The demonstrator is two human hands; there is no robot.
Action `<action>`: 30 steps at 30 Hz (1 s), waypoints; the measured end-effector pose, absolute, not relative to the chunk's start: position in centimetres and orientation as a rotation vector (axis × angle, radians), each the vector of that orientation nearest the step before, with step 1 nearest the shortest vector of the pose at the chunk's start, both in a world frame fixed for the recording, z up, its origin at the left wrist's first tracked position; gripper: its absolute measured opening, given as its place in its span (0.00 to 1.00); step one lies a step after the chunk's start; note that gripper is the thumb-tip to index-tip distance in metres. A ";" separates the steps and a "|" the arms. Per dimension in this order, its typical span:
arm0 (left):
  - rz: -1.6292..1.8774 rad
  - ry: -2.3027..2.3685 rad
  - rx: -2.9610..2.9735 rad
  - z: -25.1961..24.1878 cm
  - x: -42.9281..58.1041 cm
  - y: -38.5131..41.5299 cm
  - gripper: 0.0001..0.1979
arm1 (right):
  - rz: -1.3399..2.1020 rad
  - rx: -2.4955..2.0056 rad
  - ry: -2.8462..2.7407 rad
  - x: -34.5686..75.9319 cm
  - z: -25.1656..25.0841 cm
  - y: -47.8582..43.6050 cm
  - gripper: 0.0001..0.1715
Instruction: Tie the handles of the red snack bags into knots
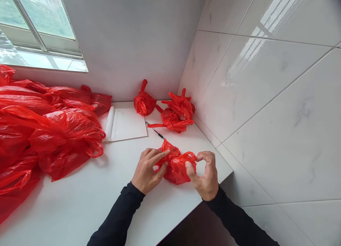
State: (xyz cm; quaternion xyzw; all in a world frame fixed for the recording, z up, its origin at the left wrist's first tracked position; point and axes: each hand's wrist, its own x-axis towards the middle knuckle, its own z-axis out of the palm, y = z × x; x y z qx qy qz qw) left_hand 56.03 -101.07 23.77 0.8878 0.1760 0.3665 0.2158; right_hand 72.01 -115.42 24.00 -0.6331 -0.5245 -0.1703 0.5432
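Note:
A small red plastic bag (179, 172), bunched up with crinkled folds, rests on the white table near its right edge. At the bag's left side, the fingers and thumb of my left hand (148, 169) are closed on the thin plastic. My right hand (207, 175) pinches a handle loop at the bag's right side between thumb and index finger. What the bag contains is hidden. Just beyond it lies a black pen (159, 134), its far end beside an open notebook (129, 123).
A large heap of red plastic bags (64, 132) covers the table's left side. One knotted red bag (144, 102) stands against the back wall, with more tied red bags (178, 112) in the corner. Marble-look tiles (266, 114) border the white table (87, 199) on the right.

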 end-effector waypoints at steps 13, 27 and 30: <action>1.037 0.512 2.401 24.0 55.9 -101.3 0.06 | -0.216 -1.747 -1.391 74.9 23.7 -115.3 0.11; 1.174 0.561 2.491 24.5 55.5 -103.1 0.05 | -0.001 -1.704 -1.332 75.5 25.2 -116.2 0.09; 1.281 0.750 2.405 24.6 53.5 -103.9 0.05 | 0.074 -1.670 -1.170 76.2 25.2 -117.1 0.10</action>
